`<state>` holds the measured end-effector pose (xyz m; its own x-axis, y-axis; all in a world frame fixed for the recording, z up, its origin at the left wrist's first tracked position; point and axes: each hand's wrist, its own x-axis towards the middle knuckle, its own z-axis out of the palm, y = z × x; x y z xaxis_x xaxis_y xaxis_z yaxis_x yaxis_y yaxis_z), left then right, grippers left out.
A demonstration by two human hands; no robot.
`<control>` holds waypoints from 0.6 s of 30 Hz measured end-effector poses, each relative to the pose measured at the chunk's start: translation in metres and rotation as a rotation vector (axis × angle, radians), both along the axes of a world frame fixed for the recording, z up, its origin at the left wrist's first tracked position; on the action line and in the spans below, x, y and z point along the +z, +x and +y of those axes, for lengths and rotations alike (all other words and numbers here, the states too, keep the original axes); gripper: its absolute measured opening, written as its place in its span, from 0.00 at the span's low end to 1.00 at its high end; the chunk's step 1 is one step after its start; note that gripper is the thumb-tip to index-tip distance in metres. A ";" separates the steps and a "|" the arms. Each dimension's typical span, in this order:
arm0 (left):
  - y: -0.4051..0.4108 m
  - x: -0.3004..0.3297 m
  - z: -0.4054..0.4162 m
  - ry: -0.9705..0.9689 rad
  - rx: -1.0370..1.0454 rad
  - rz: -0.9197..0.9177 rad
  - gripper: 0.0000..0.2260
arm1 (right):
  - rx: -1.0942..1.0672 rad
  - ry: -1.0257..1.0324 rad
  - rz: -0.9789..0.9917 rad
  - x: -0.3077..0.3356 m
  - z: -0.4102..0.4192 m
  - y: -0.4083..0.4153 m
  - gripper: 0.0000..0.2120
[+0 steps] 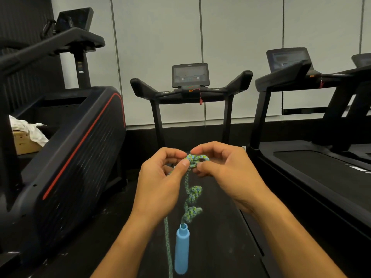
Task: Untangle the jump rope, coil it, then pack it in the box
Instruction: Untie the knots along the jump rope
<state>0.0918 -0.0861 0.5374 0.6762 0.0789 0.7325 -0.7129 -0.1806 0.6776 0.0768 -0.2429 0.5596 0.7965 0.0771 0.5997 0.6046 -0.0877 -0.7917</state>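
Both hands raised at frame centre, over the belt of the middle treadmill (190, 85). Left hand (160, 181): thumb and curled fingers pinch the top knot of the jump rope (193, 194) from its 9 o'clock side. Right hand (224, 173): fingers curled, pinching the same knot from 3 o'clock. The knot shows a small open loop between the fingertips.

Rope is braided green and blue. Below the hands, toward 6 o'clock, it hangs with two more knots, one under the other. A light blue handle (181, 250) hangs upright at the end of this strand. A second strand drops just beside it at 7 o'clock and leaves the frame.

At 9 o'clock: cardboard box (24, 143) with white paper (30, 129) in it, behind a black exercise machine (80, 147). A second treadmill (313, 137) stands at 3 o'clock.
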 end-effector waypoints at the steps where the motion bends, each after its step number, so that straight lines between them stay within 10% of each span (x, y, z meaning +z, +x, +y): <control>1: 0.000 0.000 0.001 0.011 -0.003 -0.007 0.08 | 0.027 0.012 0.010 0.000 -0.001 -0.001 0.14; 18: -0.007 0.003 -0.001 -0.004 -0.034 0.101 0.10 | 0.056 -0.013 0.034 -0.003 0.001 0.003 0.14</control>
<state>0.0851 -0.0870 0.5403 0.7492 0.0573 0.6599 -0.6464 -0.1543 0.7472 0.0801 -0.2422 0.5565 0.8104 0.1295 0.5714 0.5819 -0.0648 -0.8107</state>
